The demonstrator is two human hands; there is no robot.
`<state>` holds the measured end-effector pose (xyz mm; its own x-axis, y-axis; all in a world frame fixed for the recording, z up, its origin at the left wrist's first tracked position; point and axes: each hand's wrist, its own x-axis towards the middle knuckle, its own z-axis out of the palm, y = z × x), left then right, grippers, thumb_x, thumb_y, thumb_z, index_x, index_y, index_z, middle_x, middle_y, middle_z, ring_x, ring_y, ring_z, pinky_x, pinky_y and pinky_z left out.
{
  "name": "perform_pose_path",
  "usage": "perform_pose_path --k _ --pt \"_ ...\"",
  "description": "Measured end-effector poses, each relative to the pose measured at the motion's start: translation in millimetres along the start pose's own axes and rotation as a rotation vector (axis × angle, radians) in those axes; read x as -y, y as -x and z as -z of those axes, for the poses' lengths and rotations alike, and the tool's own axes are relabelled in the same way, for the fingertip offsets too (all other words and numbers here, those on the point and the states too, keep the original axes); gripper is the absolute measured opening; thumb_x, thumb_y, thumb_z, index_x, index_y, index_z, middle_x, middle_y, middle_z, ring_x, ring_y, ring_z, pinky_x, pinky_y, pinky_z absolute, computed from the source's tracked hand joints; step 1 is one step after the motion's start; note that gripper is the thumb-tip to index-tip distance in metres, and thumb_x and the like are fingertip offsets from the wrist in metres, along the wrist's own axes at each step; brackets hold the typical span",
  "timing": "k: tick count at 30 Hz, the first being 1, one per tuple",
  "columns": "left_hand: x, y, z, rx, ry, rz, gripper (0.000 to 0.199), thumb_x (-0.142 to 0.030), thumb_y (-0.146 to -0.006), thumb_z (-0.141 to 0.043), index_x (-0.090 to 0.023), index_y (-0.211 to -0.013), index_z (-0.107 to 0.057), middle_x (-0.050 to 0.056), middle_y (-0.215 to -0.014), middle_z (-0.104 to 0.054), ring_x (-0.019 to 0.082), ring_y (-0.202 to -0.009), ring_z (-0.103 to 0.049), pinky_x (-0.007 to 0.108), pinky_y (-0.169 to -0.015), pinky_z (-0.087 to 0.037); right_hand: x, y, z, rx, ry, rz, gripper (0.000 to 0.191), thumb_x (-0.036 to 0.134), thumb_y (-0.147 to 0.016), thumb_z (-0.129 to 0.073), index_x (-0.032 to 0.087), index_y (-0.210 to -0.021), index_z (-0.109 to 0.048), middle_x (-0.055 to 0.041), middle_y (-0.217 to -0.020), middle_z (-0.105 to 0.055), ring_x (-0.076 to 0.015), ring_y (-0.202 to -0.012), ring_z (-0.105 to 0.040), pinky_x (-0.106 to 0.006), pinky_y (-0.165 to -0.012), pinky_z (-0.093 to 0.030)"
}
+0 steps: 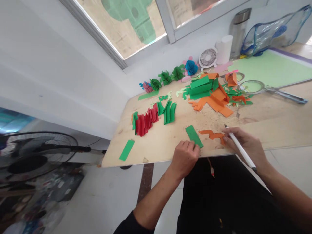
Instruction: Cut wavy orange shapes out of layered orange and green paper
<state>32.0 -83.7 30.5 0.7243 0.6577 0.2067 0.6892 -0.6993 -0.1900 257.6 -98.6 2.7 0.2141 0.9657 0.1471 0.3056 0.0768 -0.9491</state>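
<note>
My left hand is at the table's front edge, its curled fingers closed over the near end of a green paper strip. Between thumb and fingers, my right hand grips a white pen, its dark tip pointing up and away from me. The right fingertips also touch the end of a wavy orange paper cutout, which lies flat beside the green strip. Another green strip lies near the left corner. Folded red paper pieces and folded green pieces stand in a row behind.
Green papers and orange papers are heaped at the back. Scissors lie right of them. Paper pompoms line the wall beside a small fan and a bottle. A larger fan stands left of the table.
</note>
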Motion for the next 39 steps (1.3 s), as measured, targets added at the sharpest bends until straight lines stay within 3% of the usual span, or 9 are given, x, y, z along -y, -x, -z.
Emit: perform_pose_path --k 9,12,15,19,24,28,31,35,39 --pt "9.9 5.1 0.6 -0.122 0.146 0.185 0.018 -0.010 -0.087 -0.050 -0.019 -0.074 -0.059 0.004 -0.070 -0.064 0.018 -0.067 -0.061 0.030 -0.063 -0.044 14.4 0.1 4.8 -0.059 0.052 -0.006 0.032 0.050 -0.075 -0.067 0.023 -0.091 -0.069 -0.0024 -0.076 -0.072 -0.0162 -0.063 -0.067 -0.025 -0.057 -0.054" --pt "33.8 7.6 9.4 -0.246 0.195 0.333 0.015 -0.013 -0.088 -0.050 -0.020 -0.081 -0.061 0.001 -0.073 -0.068 0.014 -0.068 -0.064 0.025 -0.066 -0.048 15.4 -0.7 6.1 -0.074 0.052 -0.019 0.032 0.051 -0.075 -0.066 0.024 -0.092 -0.069 -0.0024 -0.077 -0.073 -0.0169 -0.062 -0.067 -0.025 -0.055 -0.053" --pt "67.8 9.2 24.0 -0.381 0.210 0.465 0.015 -0.018 -0.091 -0.048 -0.019 -0.083 -0.061 -0.003 -0.068 -0.067 0.010 -0.057 -0.061 0.019 -0.058 -0.048 15.6 0.3 6.1 -0.093 0.036 -0.046 0.032 0.052 -0.073 -0.067 0.025 -0.090 -0.069 -0.0021 -0.076 -0.073 -0.0179 -0.063 -0.068 -0.025 -0.057 -0.053" --pt "110.5 6.1 37.8 -0.550 0.140 0.606 0.017 -0.025 -0.093 -0.047 -0.018 -0.085 -0.061 -0.002 -0.068 -0.067 0.010 -0.060 -0.062 0.020 -0.060 -0.048 14.0 3.1 4.9 -0.136 0.029 -0.086 0.026 0.049 -0.075 -0.068 0.028 -0.092 -0.069 -0.0028 -0.081 -0.074 -0.0194 -0.070 -0.070 -0.024 -0.063 -0.054" --pt "138.7 -5.7 18.9 -0.620 0.000 0.641 0.024 -0.025 -0.096 -0.042 -0.016 -0.089 -0.063 0.007 -0.080 -0.068 0.017 -0.076 -0.064 0.030 -0.078 -0.047 9.9 2.8 5.2 -0.107 0.012 -0.124 0.026 0.049 -0.070 -0.071 0.030 -0.088 -0.071 -0.0018 -0.081 -0.075 -0.0200 -0.070 -0.071 -0.021 -0.061 -0.056" --pt "138.4 -8.4 -15.9 -0.490 -0.010 0.516 0.024 -0.023 -0.093 -0.047 -0.018 -0.073 -0.061 0.005 -0.067 -0.063 0.017 -0.070 -0.062 0.029 -0.074 -0.045 11.7 3.9 3.1 -0.105 -0.035 -0.129 0.023 0.049 -0.070 -0.071 0.033 -0.086 -0.071 0.0006 -0.076 -0.074 -0.0195 -0.067 -0.071 -0.021 -0.061 -0.056" --pt "132.4 -1.8 -32.7 -0.425 0.006 0.448 0.025 -0.018 -0.092 -0.046 -0.019 -0.072 -0.060 0.005 -0.070 -0.065 0.018 -0.073 -0.063 0.030 -0.073 -0.045 12.5 4.6 0.4 -0.131 -0.053 -0.127 0.023 0.049 -0.071 -0.071 0.032 -0.087 -0.070 -0.0006 -0.078 -0.074 -0.0193 -0.067 -0.071 -0.021 -0.063 -0.056" --pt "124.0 2.9 -36.5 -0.415 0.033 0.437 0.020 -0.019 -0.093 -0.045 -0.018 -0.085 -0.064 0.008 -0.081 -0.068 0.020 -0.083 -0.065 0.034 -0.078 -0.046 9.5 3.4 -2.0 -0.079 -0.048 -0.114 0.029 0.051 -0.071 -0.071 0.029 -0.091 -0.071 -0.0043 -0.076 -0.073 -0.0221 -0.067 -0.071 -0.022 -0.059 -0.057" --pt "110.4 -12.4 -34.5 -0.418 0.085 0.423 0.019 -0.018 -0.093 -0.046 -0.018 -0.093 -0.064 0.008 -0.088 -0.070 0.021 -0.090 -0.065 0.035 -0.082 -0.046 5.2 3.0 -4.0 -0.065 -0.066 -0.101 0.034 0.052 -0.073 -0.069 0.026 -0.094 -0.071 -0.0053 -0.079 -0.074 -0.0225 -0.066 -0.071 -0.023 -0.058 -0.057"
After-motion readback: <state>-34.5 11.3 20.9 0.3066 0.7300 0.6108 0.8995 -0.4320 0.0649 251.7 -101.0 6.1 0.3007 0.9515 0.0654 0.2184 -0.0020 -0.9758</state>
